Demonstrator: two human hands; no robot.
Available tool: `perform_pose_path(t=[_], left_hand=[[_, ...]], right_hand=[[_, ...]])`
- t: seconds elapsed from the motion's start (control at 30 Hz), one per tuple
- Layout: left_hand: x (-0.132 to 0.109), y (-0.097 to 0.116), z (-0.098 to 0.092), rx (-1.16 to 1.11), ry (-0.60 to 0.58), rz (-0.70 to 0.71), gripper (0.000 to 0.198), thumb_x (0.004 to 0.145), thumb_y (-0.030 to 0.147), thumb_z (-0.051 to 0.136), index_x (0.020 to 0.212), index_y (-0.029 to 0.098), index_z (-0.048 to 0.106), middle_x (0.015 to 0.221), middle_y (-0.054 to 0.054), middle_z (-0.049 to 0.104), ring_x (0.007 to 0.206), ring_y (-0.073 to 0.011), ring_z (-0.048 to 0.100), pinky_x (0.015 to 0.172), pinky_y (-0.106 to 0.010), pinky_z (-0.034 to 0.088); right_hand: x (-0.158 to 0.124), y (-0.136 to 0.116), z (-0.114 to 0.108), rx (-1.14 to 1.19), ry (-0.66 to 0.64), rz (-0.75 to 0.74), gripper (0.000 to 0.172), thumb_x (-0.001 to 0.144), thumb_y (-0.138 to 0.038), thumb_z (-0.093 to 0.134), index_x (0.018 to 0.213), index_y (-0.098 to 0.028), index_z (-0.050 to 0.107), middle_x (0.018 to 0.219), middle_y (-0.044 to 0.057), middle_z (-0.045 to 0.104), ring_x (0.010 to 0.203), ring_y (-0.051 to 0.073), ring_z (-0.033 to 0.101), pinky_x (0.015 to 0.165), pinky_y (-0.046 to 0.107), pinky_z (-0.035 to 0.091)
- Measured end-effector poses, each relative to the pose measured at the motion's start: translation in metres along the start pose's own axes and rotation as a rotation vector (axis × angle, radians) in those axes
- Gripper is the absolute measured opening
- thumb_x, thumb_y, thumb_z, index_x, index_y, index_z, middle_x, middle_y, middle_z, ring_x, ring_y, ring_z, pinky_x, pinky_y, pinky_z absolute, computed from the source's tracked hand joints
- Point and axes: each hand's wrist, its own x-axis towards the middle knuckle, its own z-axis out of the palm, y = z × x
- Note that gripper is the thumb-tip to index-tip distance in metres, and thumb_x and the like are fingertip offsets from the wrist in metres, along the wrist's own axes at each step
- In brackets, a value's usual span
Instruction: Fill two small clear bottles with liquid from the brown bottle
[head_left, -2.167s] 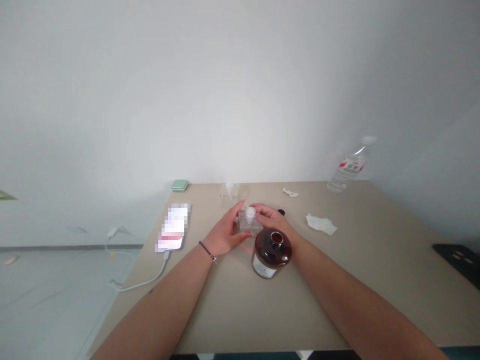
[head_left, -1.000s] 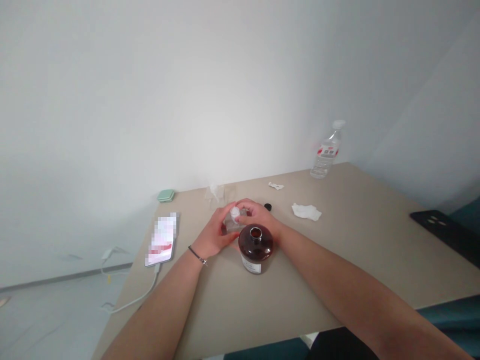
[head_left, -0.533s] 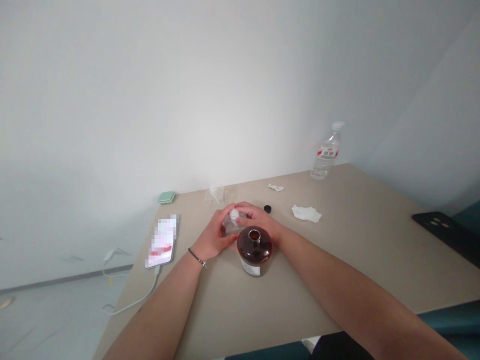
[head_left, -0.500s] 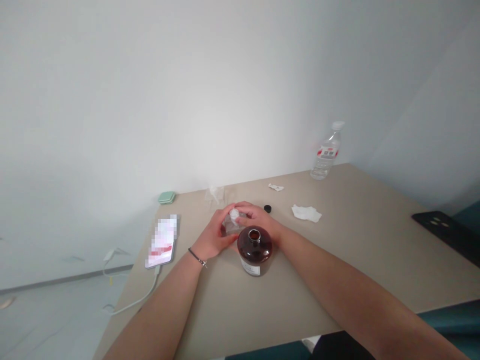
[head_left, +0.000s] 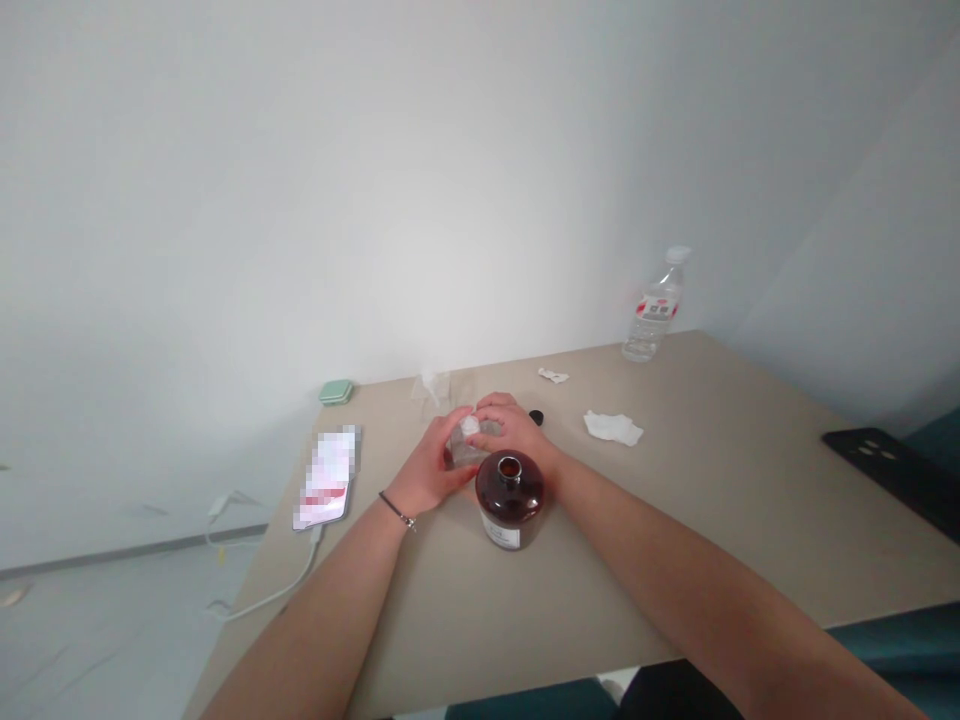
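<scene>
Bottles on the desk number two: one brown bottle, upright and uncapped, near the right wrist, and one clear water bottle at the back by the wall. One clear container with a white top sits between the two hands, just beyond the brown bottle. Left hand: one bracelet at the wrist, forearm slanting inward, its grip curled round the container, thumb on the near side. Right hand: forearm reaching in from the right, fingers arched beside the white top; whether that grip presses on it, I cannot tell. Around them: two white papers, one black cap, one clear plastic item, one green case, one phone with one white cable, one flat black object.
</scene>
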Motion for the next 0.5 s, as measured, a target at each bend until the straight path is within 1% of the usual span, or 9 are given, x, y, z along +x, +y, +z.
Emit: perform_pose_path(t=[0.2, 0.33, 0.43, 0.5], left_hand=[[0.0016, 0.0056, -0.0003, 0.013, 0.006, 0.001, 0.08, 0.074, 0.037, 0.078, 0.144, 0.027, 0.041, 0.139, -0.012, 0.047, 0.124, -0.0317, 0.05, 0.093, -0.039, 0.051], [0.0016, 0.0091, -0.0009, 0.045, 0.004, -0.025, 0.08, 0.074, 0.037, 0.078, 0.145, 0.027, 0.041, 0.137, -0.013, 0.048, 0.119, -0.031, 0.053, 0.085, -0.036, 0.053], [0.0006, 0.0087, 0.0001, 0.028, 0.008, -0.034, 0.08, 0.075, 0.034, 0.078, 0.146, 0.027, 0.041, 0.137, -0.013, 0.048, 0.113, -0.0286, 0.057, 0.081, -0.034, 0.053], [-0.0002, 0.0073, 0.0014, -0.029, 0.023, -0.033, 0.086, 0.074, 0.032, 0.078, 0.149, 0.027, 0.035, 0.134, -0.014, 0.051, 0.105, -0.025, 0.06, 0.079, -0.032, 0.054]], right_hand=[[0.001, 0.0008, 0.0, -0.039, 0.008, -0.03, 0.02, 0.074, -0.04, 0.08, 0.084, -0.023, 0.074, 0.098, 0.007, 0.064, 0.106, 0.027, 0.054, 0.099, 0.045, 0.039], [0.0015, -0.0013, -0.0005, -0.012, -0.024, -0.004, 0.021, 0.075, -0.041, 0.078, 0.084, -0.022, 0.073, 0.097, 0.007, 0.063, 0.105, 0.026, 0.053, 0.099, 0.045, 0.039], [0.0005, -0.0031, -0.0012, 0.073, -0.07, 0.023, 0.022, 0.079, -0.042, 0.074, 0.088, -0.022, 0.071, 0.103, 0.007, 0.06, 0.106, 0.024, 0.054, 0.101, 0.044, 0.039], [-0.0009, -0.0039, -0.0021, 0.157, -0.103, 0.044, 0.024, 0.081, -0.043, 0.072, 0.091, -0.021, 0.07, 0.112, 0.008, 0.057, 0.111, 0.024, 0.054, 0.105, 0.042, 0.039]])
